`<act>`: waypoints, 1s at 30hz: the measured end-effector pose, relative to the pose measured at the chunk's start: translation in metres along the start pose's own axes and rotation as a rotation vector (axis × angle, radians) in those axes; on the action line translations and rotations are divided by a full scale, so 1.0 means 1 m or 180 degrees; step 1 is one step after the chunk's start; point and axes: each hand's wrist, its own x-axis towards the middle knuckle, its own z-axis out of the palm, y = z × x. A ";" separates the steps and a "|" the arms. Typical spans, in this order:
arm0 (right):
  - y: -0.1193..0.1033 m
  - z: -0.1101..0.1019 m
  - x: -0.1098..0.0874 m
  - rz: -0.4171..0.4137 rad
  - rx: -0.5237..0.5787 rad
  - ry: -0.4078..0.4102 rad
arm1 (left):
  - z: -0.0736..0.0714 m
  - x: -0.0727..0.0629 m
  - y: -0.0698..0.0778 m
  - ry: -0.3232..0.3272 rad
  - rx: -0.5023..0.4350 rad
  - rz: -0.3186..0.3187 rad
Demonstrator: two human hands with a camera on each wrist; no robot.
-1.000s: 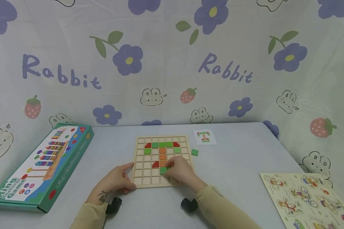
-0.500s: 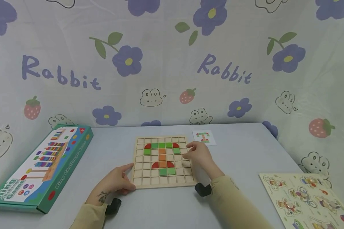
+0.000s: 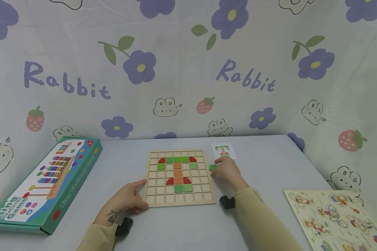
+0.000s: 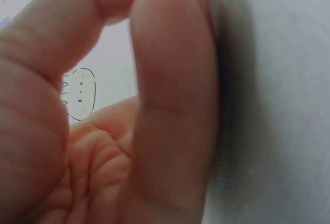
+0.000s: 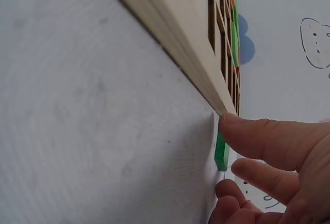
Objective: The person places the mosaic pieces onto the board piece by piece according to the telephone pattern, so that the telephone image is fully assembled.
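A wooden grid board [image 3: 157,199] lies on the table, with red, green and orange tiles set in its cells. My left hand [image 3: 127,198] rests at the board's left side, index fingertip on the left edge and thumb at the front corner. In the left wrist view, the thumb [image 4: 172,53] covers most of the board's edge. Just right of the board is a loose green square tile [image 3: 212,167]. My right hand [image 3: 227,172] is beside it; the right wrist view shows the thumb [image 5: 247,131] over one end of the tile and the index finger apart from it.
A picture card [image 3: 215,153] with a matching coloured pattern lies behind the right hand. A green Ring Challenge Game box [image 3: 50,177] stands at the left. A pictured wooden puzzle board [image 3: 333,216] lies at the front right. A printed cloth [image 3: 182,69] hangs behind.
My right hand has gone from the lower middle of the board up and right to the loose green tile. A red piece and a green tile it covered now show. My left hand stays.
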 end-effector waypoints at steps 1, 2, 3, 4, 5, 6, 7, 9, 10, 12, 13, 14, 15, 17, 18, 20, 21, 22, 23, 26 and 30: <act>0.000 0.000 0.000 0.0012 -0.0011 -0.0006 | 0.000 0.000 0.000 -0.0005 -0.0003 -0.0002; -0.001 0.000 0.001 0.0021 -0.0026 -0.0012 | 0.000 0.001 0.000 -0.0011 -0.0008 -0.0004; -0.001 0.001 0.001 0.0027 -0.0035 -0.0013 | 0.000 0.001 0.000 -0.0014 -0.0014 -0.0008; -0.001 0.001 0.002 0.0030 -0.0040 -0.0011 | 0.000 0.001 0.000 -0.0016 -0.0021 -0.0006; -0.001 0.001 0.003 0.0024 -0.0051 -0.0009 | 0.000 0.002 0.000 -0.0021 -0.0025 0.0001; -0.001 0.001 0.003 0.0016 -0.0059 -0.0005 | 0.000 0.002 0.000 -0.0028 -0.0029 0.0006; -0.001 0.002 0.004 0.0009 -0.0067 0.0003 | 0.000 0.001 0.001 -0.0032 -0.0028 0.0012; 0.000 0.002 0.004 -0.0006 -0.0078 0.0011 | -0.001 0.001 0.000 -0.0040 -0.0026 0.0031; 0.000 0.003 0.005 -0.0008 -0.0093 0.0011 | -0.001 0.000 0.000 -0.0043 -0.0027 0.0041; 0.001 0.003 0.005 -0.0003 -0.0116 0.0005 | -0.001 0.000 0.000 -0.0042 -0.0030 0.0048; 0.002 0.004 0.006 0.0007 -0.0119 -0.0002 | -0.001 -0.001 0.000 -0.0041 -0.0033 0.0053; 0.003 0.004 0.006 0.0009 -0.0125 -0.0010 | -0.001 -0.001 0.001 -0.0039 -0.0040 0.0053; 0.003 0.003 0.006 0.0007 -0.0127 -0.0017 | -0.001 -0.001 0.001 -0.0038 -0.0040 0.0052; 0.004 0.003 0.007 -0.0014 -0.0128 -0.0023 | -0.001 -0.001 0.001 -0.0029 -0.0041 0.0039; 0.004 0.003 0.007 -0.0031 -0.0127 -0.0022 | -0.001 -0.002 0.001 -0.0032 -0.0035 0.0037; 0.005 0.002 0.006 -0.0071 -0.0141 -0.0002 | -0.001 -0.001 0.001 -0.0025 -0.0030 0.0017; 0.005 0.001 0.006 -0.0086 -0.0142 0.0022 | -0.001 -0.001 0.001 -0.0023 -0.0028 0.0011; 0.006 0.001 0.006 -0.0094 -0.0146 0.0062 | -0.001 -0.001 0.001 -0.0020 -0.0030 0.0005; 0.006 0.000 0.006 -0.0096 -0.0127 0.0099 | -0.001 -0.001 0.001 -0.0020 -0.0033 0.0001; 0.005 -0.002 0.005 -0.0186 0.0039 0.0253 | -0.001 0.000 0.001 -0.0020 -0.0034 0.0004; -0.001 -0.002 0.003 -0.0482 0.0648 0.0396 | -0.001 0.000 0.001 -0.0026 -0.0027 -0.0008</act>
